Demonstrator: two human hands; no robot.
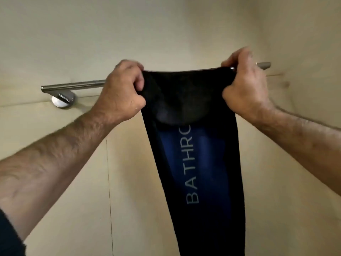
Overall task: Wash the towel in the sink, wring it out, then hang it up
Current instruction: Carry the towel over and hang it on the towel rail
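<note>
A dark towel point(195, 163), black at the edges with a blue middle panel and pale letters reading "BATHRO", hangs straight down in front of a metal towel rail point(73, 86). Its top edge is stretched level with the rail. My left hand point(120, 93) grips the towel's top left corner. The top right corner is pinched in my right hand point(245, 84), close to the rail's right end point(264, 65). The towel's top hides the middle of the rail, and I cannot tell whether the cloth lies over it. The towel's bottom runs out of view.
The rail is fixed to a beige tiled wall point(166, 30) by a round chrome bracket point(62, 100) at the left. A second wall point(304, 43) meets it in a corner at the right, just past the rail's end.
</note>
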